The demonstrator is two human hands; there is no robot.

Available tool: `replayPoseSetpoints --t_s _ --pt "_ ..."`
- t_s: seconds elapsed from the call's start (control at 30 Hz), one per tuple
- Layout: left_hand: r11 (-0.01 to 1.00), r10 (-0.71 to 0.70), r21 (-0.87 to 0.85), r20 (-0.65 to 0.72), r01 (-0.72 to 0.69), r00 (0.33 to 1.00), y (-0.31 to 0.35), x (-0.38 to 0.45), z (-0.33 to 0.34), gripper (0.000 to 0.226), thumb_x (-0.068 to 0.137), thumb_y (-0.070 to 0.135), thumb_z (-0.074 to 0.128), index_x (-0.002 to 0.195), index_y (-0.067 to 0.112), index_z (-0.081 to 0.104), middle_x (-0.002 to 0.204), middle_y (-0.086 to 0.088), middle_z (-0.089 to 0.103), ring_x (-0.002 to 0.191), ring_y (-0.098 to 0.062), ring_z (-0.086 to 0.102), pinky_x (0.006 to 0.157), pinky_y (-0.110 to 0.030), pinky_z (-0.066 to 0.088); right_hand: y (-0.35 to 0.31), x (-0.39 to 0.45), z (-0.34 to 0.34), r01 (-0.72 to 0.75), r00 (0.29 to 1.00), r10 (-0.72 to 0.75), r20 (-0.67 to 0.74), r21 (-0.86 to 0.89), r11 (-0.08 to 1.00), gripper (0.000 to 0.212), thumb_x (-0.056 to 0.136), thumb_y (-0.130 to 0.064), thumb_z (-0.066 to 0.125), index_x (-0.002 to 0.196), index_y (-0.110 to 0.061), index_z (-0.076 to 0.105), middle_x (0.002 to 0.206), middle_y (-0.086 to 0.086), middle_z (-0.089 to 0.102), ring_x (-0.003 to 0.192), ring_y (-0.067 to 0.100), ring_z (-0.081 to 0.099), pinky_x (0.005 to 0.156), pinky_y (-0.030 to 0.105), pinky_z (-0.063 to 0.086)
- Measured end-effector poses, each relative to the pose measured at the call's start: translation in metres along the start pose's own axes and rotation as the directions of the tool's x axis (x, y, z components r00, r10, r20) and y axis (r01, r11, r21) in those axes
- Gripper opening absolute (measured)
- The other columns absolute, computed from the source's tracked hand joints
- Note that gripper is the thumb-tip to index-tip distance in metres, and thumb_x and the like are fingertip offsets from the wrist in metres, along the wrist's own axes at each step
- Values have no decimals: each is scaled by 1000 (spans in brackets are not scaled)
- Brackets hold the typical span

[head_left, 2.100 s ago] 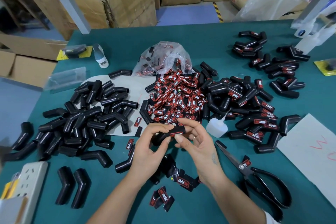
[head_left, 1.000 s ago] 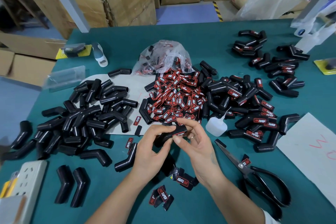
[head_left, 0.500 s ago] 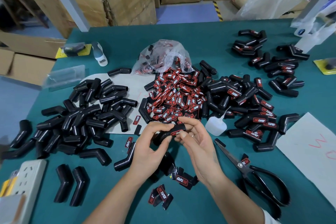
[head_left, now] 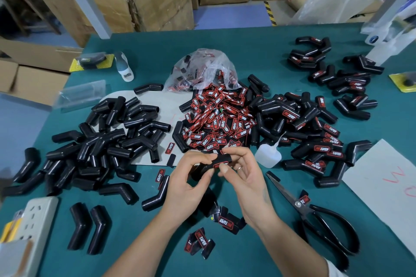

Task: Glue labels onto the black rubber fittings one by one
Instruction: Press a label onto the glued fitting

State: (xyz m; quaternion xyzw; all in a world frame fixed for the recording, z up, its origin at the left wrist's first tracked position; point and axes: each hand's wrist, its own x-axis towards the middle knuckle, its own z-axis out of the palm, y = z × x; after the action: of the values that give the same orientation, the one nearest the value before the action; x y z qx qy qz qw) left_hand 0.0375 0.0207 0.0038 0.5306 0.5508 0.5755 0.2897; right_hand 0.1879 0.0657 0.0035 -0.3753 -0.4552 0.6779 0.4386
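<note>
Both hands hold one black rubber fitting [head_left: 219, 161] above the green table, near its front middle. My left hand [head_left: 186, 184] grips the fitting's lower end. My right hand [head_left: 242, 174] pinches its upper end, thumb pressing on a red label there. A heap of red-and-black labels [head_left: 216, 119] lies just behind the hands. Unlabelled fittings [head_left: 101, 141] are piled to the left. Labelled fittings [head_left: 315, 130] are heaped to the right. A small white glue bottle [head_left: 269, 156] stands right of my hands.
Black scissors [head_left: 315, 216] lie at the front right beside a white sheet [head_left: 382, 177]. A power strip [head_left: 33, 222] sits at the front left. A clear bag [head_left: 202, 69] holds more labels behind the heap. Loose labels [head_left: 200, 243] lie between my forearms. Cardboard boxes [head_left: 139, 0] stand beyond the table.
Both hands stay in the same spot with the fitting. My right fingers have shifted slightly on the fitting's upper end, with the thumb now on the label.
</note>
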Motion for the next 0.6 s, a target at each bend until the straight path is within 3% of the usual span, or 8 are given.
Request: replayPoseSetpoints --t_s 0.1,0.23,0.37,0.43,0.5,0.6 --pt "999 12 42 1 -12 1000 -1 1 -1 49 90 -5 68 109 39 63 115 11 67 114 -22 67 101 -30 50 0 0 0 -3 1000 2 -11 -3 1000 29 89 -27 72 118 -28 69 101 -5 71 91 13 66 89 27 54" --pt "993 65 96 21 -66 998 -1 3 -4 28 93 -2 69 106 23 71 115 6 67 114 -20 67 101 -26 48 0 1 1 -2 1000 2 -17 0 1000 26 91 -24 69 116 -29 69 98 -6 69 88 13 65 85 25 54" --pt "1000 -12 28 33 11 999 -4 2 -5 21 97 0 66 110 13 76 116 -1 65 114 -27 66 90 -40 60 -3 1 1 23 999 -22 24 -41 999 34 94 -10 68 120 -32 67 102 -6 69 95 11 64 86 25 54" --pt "1000 -29 -5 41 29 999 -5 2 -4 26 96 -5 64 112 12 76 115 -3 64 112 -25 66 84 -30 62 -3 0 3 28 999 -27 33 -34 999 39 94 -5 68 121 -32 67 102 -6 68 96 9 64 83 25 56" --pt "1000 2 20 39 -2 999 -4 2 -2 30 94 -8 65 112 13 75 113 -3 64 112 -21 66 89 -18 56 -2 -1 5 31 999 -31 31 -20 999 40 93 -3 69 121 -31 67 103 -4 68 94 10 64 80 26 57" --pt "998 2 55 48 -5 999 -5 2 -1 29 94 -5 66 113 15 75 113 0 65 112 -22 67 97 -22 52 -2 -1 7 18 1000 -18 11 -8 1000 40 92 -4 69 121 -32 68 103 2 64 93 10 64 80 28 58"
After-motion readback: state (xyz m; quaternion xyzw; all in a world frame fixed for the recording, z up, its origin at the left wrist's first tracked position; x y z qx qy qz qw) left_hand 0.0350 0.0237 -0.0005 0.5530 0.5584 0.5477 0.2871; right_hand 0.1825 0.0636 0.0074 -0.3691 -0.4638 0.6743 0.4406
